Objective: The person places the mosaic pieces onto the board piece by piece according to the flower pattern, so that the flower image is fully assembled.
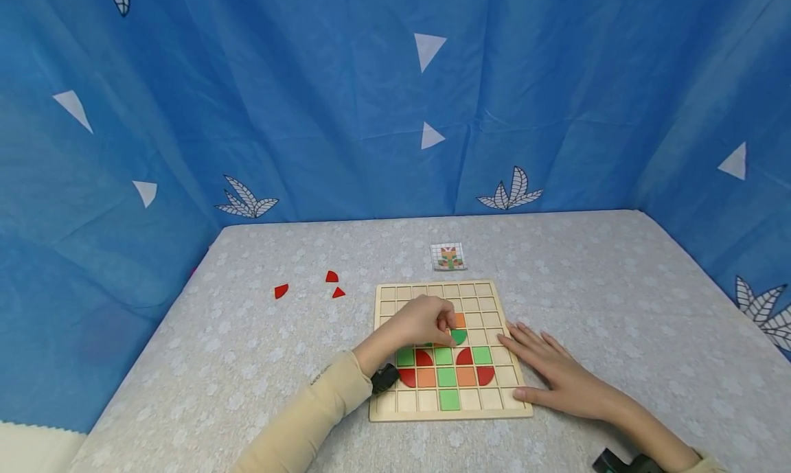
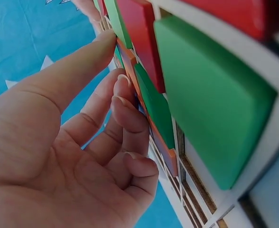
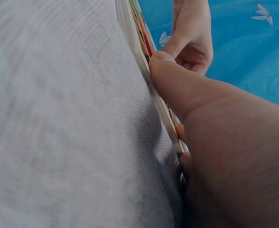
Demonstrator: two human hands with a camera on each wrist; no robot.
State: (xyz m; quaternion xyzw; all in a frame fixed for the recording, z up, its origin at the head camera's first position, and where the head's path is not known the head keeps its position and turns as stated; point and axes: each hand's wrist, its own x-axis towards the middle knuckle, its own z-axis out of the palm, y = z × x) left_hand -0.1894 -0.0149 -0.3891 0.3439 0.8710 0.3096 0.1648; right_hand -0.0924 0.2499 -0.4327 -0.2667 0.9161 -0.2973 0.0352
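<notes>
A square wooden grid board [image 1: 513, 410] lies on the table, with green, red and orange pieces set in several of its cells. Over its middle is my left hand [image 1: 426, 320], fingers bent, its thumb and fingertips at a green rounded piece [image 1: 459, 336]. An orange square [image 1: 460, 320] sits just beyond that piece. The left wrist view shows the left thumb [image 2: 78, 71] against the pieces and the other fingers curled close to the board; the exact contact is partly hidden. With its fingers spread, my right hand [image 1: 550, 370] rests on the board's right edge.
Left of the board lie two red quarter-circle pieces, one farther left [image 1: 281, 291] and one nearer [image 1: 331, 277], plus a red triangle [image 1: 338, 292]. A small pattern card [image 1: 448, 257] lies behind the board. Blue cloth [image 1: 346, 102] hangs around the table.
</notes>
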